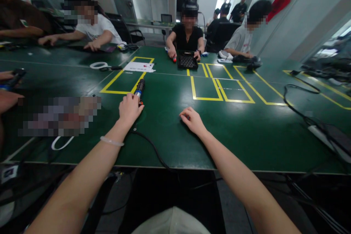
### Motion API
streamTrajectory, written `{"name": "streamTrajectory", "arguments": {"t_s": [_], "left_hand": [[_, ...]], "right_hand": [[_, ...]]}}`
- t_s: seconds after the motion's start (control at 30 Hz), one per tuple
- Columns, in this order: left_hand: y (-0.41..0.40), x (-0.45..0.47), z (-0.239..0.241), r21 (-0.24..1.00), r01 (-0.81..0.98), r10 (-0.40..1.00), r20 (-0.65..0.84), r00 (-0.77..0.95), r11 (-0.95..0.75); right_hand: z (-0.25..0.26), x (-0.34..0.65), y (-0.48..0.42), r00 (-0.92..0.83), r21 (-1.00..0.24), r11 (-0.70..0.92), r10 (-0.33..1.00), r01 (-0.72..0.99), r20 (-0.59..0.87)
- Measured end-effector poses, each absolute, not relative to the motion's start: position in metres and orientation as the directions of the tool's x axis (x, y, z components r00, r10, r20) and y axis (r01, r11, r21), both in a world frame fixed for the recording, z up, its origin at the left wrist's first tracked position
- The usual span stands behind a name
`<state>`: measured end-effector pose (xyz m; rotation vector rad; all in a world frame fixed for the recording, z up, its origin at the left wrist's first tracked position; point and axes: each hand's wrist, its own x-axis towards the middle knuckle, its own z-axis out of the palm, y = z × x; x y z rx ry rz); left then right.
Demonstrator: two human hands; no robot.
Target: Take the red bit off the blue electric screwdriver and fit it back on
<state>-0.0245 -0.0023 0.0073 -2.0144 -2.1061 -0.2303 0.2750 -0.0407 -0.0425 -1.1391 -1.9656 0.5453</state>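
My left hand [129,109] is closed around what looks like a flashlight [140,86], a dark cylinder with a blue band, on the green table. Its black end points away from me, and a small orange part shows beside my thumb. The palm hides the rest of it. To the right, my right hand [192,120] rests on the tabletop with its fingers curled in loosely, and nothing shows in them. A black cable [153,145] runs from near my left wrist over the table's front edge.
Yellow tape rectangles [207,98] mark the green table [170,135]. White paper [138,67] lies beyond my left hand, near a white tape roll [98,65]. Across the table, a person holds a black tray [188,60]. Cables and a grey device [329,140] lie at right.
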Motion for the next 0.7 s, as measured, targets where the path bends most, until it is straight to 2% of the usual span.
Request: {"name": "streamTrajectory", "arguments": {"t_s": [0.23, 0.33, 0.37, 0.43, 0.53, 0.6, 0.7], "left_hand": [[0.003, -0.020, 0.010, 0.004, 0.997, 0.947, 0.311, -0.075, 0.077], [0.002, -0.010, 0.011, 0.076, 0.997, 0.936, 0.349, -0.045, 0.019], [0.000, -0.004, 0.012, 0.140, 0.990, 0.939, 0.343, -0.019, -0.031], [-0.004, 0.013, 0.012, 0.348, 0.921, 0.957, 0.282, 0.073, -0.173], [-0.011, 0.047, 0.008, 0.698, 0.633, 0.935, 0.160, 0.317, -0.334], [-0.015, 0.068, 0.002, 0.827, 0.451, 0.894, 0.128, 0.430, -0.335], [-0.019, 0.088, -0.009, 0.924, 0.260, 0.844, 0.107, 0.525, -0.279]], "right_hand": [[-0.043, 0.277, -0.040, -0.285, -0.681, 0.505, 0.863, 0.531, 0.417], [-0.042, 0.278, -0.040, -0.273, -0.705, 0.500, 0.866, 0.504, 0.419], [-0.042, 0.278, -0.040, -0.264, -0.720, 0.494, 0.869, 0.486, 0.418], [-0.042, 0.278, -0.039, -0.241, -0.766, 0.470, 0.883, 0.439, 0.403], [-0.044, 0.276, -0.037, -0.216, -0.873, 0.380, 0.921, 0.306, 0.325], [-0.044, 0.275, -0.036, -0.230, -0.938, 0.294, 0.940, 0.181, 0.251], [-0.042, 0.273, -0.036, -0.302, -0.979, 0.204, 0.934, 0.013, 0.191]]}}
